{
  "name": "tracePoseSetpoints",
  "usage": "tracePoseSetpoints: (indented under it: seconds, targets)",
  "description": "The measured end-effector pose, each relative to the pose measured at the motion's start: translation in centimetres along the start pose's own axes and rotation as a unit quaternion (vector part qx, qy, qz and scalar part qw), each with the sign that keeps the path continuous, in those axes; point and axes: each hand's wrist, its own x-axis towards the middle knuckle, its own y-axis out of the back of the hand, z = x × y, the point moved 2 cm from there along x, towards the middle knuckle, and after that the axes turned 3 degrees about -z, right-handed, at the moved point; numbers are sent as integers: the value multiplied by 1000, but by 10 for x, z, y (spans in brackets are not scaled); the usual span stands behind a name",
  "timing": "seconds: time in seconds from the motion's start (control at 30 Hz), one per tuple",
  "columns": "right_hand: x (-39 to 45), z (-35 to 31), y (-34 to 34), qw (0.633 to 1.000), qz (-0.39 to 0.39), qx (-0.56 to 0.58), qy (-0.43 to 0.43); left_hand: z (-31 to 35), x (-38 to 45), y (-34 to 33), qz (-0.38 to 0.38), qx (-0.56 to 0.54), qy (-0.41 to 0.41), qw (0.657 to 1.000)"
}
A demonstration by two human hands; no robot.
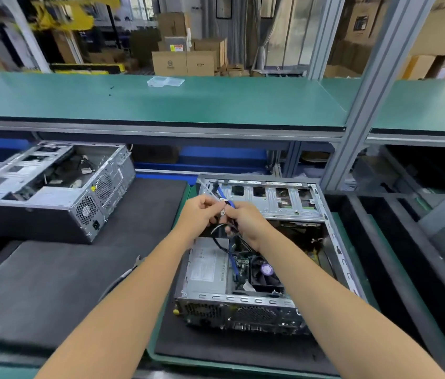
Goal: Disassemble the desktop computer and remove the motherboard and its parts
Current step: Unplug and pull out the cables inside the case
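An open desktop computer case (246, 299) lies on its side on a black mat in front of me. Inside it I see the grey power supply (207, 266), the motherboard with its black CPU fan (266, 272) and a metal drive cage (270, 199) at the far end. Above the case, my left hand (201, 212) and my right hand (246, 221) meet and pinch a bundle of cables (229, 206) that includes a blue flat cable. Black and blue wires hang from the hands down into the case.
A second, opened computer case (52, 187) lies at the back left on a black foam mat (60, 277). Cutting pliers (134, 266) lie on that mat beside my left forearm. A green shelf (161, 102) with a clear plastic tray (165, 81) runs above. An aluminium post (358, 110) stands right.
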Motion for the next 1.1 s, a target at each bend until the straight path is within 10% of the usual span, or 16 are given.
tracePoseSetpoints:
  seconds: [0.63,1.1]
  targets:
    - [67,34,-144,934,37,-353,43,-86,10,137,64,202,74,974]
    - [86,72,-169,901,41,-430,-43,-166,-18,166,39,465,293,834]
